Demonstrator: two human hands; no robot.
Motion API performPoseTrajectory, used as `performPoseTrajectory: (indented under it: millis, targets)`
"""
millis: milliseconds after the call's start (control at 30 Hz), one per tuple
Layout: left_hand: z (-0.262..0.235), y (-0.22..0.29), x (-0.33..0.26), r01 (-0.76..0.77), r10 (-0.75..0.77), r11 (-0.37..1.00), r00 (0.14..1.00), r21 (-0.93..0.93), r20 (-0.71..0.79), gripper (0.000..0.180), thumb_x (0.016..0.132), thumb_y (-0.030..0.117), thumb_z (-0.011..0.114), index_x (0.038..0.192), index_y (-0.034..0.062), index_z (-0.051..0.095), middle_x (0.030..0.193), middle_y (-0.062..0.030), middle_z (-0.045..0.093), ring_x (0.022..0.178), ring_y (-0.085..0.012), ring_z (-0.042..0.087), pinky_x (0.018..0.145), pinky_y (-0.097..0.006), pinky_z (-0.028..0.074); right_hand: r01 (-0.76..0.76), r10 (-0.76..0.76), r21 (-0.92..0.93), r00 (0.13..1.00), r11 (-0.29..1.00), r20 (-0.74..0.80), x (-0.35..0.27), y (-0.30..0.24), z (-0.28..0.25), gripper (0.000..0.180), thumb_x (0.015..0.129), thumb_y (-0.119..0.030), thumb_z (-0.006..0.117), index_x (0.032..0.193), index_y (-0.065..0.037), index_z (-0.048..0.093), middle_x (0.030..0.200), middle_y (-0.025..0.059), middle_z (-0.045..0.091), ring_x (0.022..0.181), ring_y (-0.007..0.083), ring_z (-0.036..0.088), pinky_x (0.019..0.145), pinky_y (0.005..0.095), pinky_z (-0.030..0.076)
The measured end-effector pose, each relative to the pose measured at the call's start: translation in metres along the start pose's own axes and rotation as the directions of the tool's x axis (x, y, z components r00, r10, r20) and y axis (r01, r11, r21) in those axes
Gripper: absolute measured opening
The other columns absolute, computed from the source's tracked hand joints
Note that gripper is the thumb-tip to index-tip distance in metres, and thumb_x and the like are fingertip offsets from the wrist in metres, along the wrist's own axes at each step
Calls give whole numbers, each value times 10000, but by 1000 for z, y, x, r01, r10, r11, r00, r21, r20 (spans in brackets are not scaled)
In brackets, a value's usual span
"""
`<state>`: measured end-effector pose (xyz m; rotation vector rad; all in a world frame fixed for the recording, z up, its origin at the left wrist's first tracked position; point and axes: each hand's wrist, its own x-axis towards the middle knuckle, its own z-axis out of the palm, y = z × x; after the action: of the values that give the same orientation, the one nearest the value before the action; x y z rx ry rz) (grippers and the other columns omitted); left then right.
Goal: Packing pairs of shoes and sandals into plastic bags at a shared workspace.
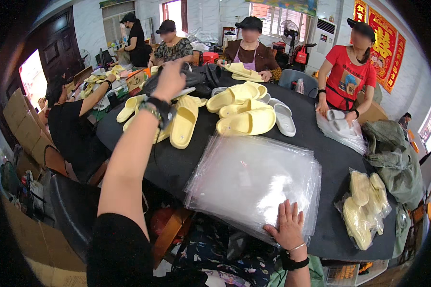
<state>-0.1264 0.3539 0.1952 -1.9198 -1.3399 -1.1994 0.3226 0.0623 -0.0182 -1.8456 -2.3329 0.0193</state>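
Observation:
My left hand (170,82), with a watch on its wrist, reaches over to the black slippers (196,76) piled beyond the yellow ones. Its fingers are partly hidden and blurred, so a hold on a slipper cannot be made out. My right hand (288,224) lies flat, fingers spread, on the near right corner of a stack of clear plastic bags (239,177). Just below my left hand, a yellow slipper (184,123) leans sole-down on others. More yellow slippers (246,119) and a grey slipper (283,118) lie behind the bags.
Bagged yellow slippers (361,208) lie at the right edge of the black table (340,167). Across it, a person in red (349,71) handles grey slippers over plastic bags. Other people work around the far side and left. A green sack (392,153) stands at right.

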Motion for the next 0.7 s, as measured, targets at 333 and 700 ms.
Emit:
performPoseTrajectory:
  millis: [333, 700]
  targets:
    - [-20, 256, -213, -57, 247, 936, 811, -348, 531, 610, 938, 451, 550, 1419, 88, 457, 1492, -224, 367, 1423, -398, 280, 1099, -665, 182, 31, -31, 0, 999, 1000, -35, 3, -1, 2, 960, 821, -663, 581, 1461, 12, 343, 1548, 198, 306, 1431, 454, 229, 1125, 607, 168]
    - [22, 284, -272, -52, 267, 926, 789, -374, 553, 555, 919, 452, 570, 1362, 121, 530, 1437, -185, 462, 1362, -383, 397, 1072, -660, 252, 7, -18, 118, 996, 993, 90, -6, 13, -11, 961, 840, -614, 607, 1504, -9, 265, 1574, 219, 226, 1453, 460, 161, 1139, 621, 137]
